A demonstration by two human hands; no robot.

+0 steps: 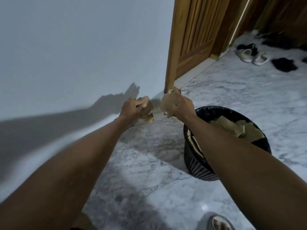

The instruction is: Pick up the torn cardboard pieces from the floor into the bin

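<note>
My left hand (131,107) is closed around a torn brown cardboard piece (147,112), held above the marble floor near the wall. My right hand (181,105) grips a larger torn cardboard piece (167,102) just right of it, close to the door's lower corner. Both arms are stretched forward. The black mesh bin (199,165) with a dark liner stands to the right, under my right forearm. Several brown cardboard pieces (227,127) lie inside it.
A pale wall (74,55) fills the left side. An open wooden door (191,39) stands ahead. Shoes and slippers (252,55) lie on the grey-white marble floor (149,163) at the far right. A slipper toe (219,223) shows at the bottom edge.
</note>
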